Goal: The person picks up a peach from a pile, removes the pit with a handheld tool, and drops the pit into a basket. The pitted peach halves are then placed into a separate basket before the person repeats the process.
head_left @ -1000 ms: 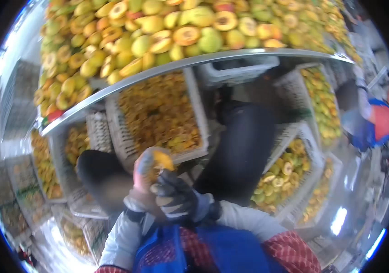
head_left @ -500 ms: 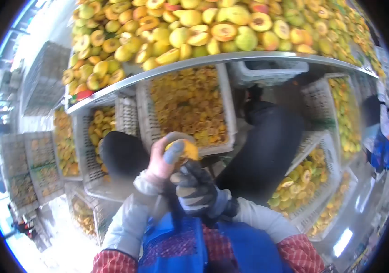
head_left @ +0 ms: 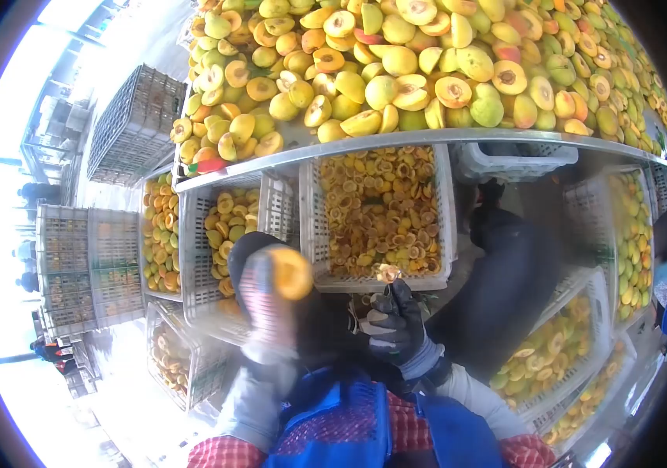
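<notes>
My left hand [head_left: 265, 292], in a striped glove and blurred by motion, grips a yellow peach half [head_left: 293, 274] with its hollow showing. It is over my left knee. My right hand [head_left: 398, 324], in a dark glove with grey fingers, is closed near the front rim of a white crate [head_left: 449, 226] full of scooped-out peach cores [head_left: 380, 210]. A ragged peach core [head_left: 387, 273] sits just beyond its fingertips, seemingly on the tip of a thin tool mostly hidden by the fingers.
A metal-edged table [head_left: 427, 139] heaped with halved peaches [head_left: 380, 92] spans the front. Crates of peach halves stand left [head_left: 187, 257] and right [head_left: 600, 343]. A white basket [head_left: 516, 160] sits under the table edge; stacked grey crates [head_left: 134, 129] stand farther left.
My hands were together around the peach and are now apart. The left moved away with the peach half; the right now has a core at its fingertips. The camera view has shifted.
</notes>
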{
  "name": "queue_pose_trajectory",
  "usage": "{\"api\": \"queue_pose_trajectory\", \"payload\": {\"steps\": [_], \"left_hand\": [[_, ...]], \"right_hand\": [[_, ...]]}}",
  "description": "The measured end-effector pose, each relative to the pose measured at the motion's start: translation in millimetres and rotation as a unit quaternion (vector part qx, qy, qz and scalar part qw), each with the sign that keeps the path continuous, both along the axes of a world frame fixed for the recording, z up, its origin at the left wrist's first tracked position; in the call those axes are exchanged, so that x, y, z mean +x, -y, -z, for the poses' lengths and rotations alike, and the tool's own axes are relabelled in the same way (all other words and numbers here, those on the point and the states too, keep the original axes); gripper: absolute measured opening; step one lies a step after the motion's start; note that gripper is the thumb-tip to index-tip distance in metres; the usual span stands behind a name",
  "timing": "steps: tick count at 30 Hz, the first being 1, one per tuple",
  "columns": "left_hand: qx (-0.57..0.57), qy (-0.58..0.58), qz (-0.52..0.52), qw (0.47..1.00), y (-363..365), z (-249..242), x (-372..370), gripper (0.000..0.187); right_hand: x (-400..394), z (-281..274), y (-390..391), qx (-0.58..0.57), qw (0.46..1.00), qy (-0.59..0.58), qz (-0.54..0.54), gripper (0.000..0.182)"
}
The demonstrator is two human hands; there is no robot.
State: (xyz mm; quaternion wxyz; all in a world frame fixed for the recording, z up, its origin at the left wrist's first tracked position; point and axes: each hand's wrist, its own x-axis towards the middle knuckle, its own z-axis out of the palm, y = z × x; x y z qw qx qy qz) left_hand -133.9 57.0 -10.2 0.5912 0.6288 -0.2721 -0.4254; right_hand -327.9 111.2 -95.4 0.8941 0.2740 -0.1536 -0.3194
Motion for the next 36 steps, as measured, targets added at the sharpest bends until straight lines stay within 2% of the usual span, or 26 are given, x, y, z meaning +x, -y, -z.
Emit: {"api": "queue_pose_trajectory", "payload": {"steps": [1,2,3,5,7,8,9,11,14,15,17,20,23,24,26,30,33,34,35,36], "left_hand": [[-0.030,0.149,-0.028,0.988,15.7,11.9,45.4,0.037],[0.063,0.425,0.015,0.903,32.1,-4.4,74.7,0.038],[0.153,0.662,0.058,0.732,50.4,-20.1,93.8,0.041],[0.271,0.738,0.118,0.607,96.8,-32.0,110.5,0.047],[0.095,0.724,0.084,0.678,148.1,-47.7,84.5,0.054],[0.093,0.733,0.096,0.667,177.1,-54.5,71.0,0.057],[0.090,0.741,0.108,0.657,207.4,-53.7,61.3,0.059],[0.279,0.754,0.184,0.566,267.0,-33.1,53.0,0.057],[0.336,0.723,0.276,0.537,298.0,-28.5,53.5,0.055],[0.329,0.721,0.264,0.550,310.3,-21.0,68.0,0.051],[0.288,0.751,0.225,0.550,292.1,-21.4,68.4,0.050],[0.271,0.782,0.238,0.509,275.6,-16.0,68.1,0.047],[0.275,0.775,0.278,0.496,281.2,-23.1,64.8,0.045],[0.256,0.766,0.261,0.528,276.6,-23.8,65.0,0.045],[0.211,0.742,0.233,0.593,264.1,-15.9,64.7,0.045],[0.147,0.787,0.154,0.579,242.0,-2.7,58.7,0.050],[0.138,0.769,0.165,0.602,256.8,-20.6,64.9,0.058],[0.255,0.747,0.202,0.579,266.4,-26.4,62.4,0.066],[0.271,0.757,0.268,0.531,271.4,-21.6,73.3,0.071],[0.288,0.750,0.305,0.511,282.2,-25.2,76.0,0.071]], "right_hand": [[-0.1,2.7,1.7,0.015,1.000,-0.009,-0.008,0.049],[1.1,2.5,3.2,0.003,1.000,0.025,-0.003,0.050],[-0.8,-0.1,7.2,0.007,1.000,-0.001,-0.021,0.049],[-3.2,-9.1,14.9,0.019,0.997,-0.050,-0.053,0.047],[1.3,-12.7,21.0,-0.007,0.986,-0.155,-0.061,0.043],[2.1,-11.7,23.9,-0.021,0.975,-0.209,-0.067,0.042],[1.9,-7.9,26.1,-0.031,0.975,-0.210,-0.062,0.041],[1.1,-0.5,28.5,-0.049,0.975,-0.212,-0.046,0.039],[-1.4,1.2,32.8,-0.022,0.957,-0.281,-0.071,0.040],[-0.8,-5.8,37.3,-0.034,0.949,-0.307,-0.062,0.041],[-1.0,-34.0,53.1,-0.063,0.930,-0.358,-0.051,0.043],[-9.2,-60.7,80.1,-0.196,0.931,-0.307,-0.009,0.043],[1.2,-49.5,90.6,-0.077,0.900,-0.408,-0.130,0.044],[1.8,-35.8,84.2,-0.033,0.905,-0.397,-0.147,0.043],[-7.6,-37.6,80.0,-0.091,0.930,-0.353,-0.050,0.043],[-12.8,-52.0,76.4,-0.141,0.940,-0.309,0.032,0.042],[-13.1,-40.4,68.6,-0.111,0.926,-0.360,-0.030,0.042],[-13.1,-37.1,67.2,-0.102,0.914,-0.391,-0.042,0.043],[-12.0,-34.2,63.9,-0.092,0.902,-0.419,-0.054,0.045],[-9.2,-32.7,64.2,-0.080,0.889,-0.446,-0.063,0.046]]}}
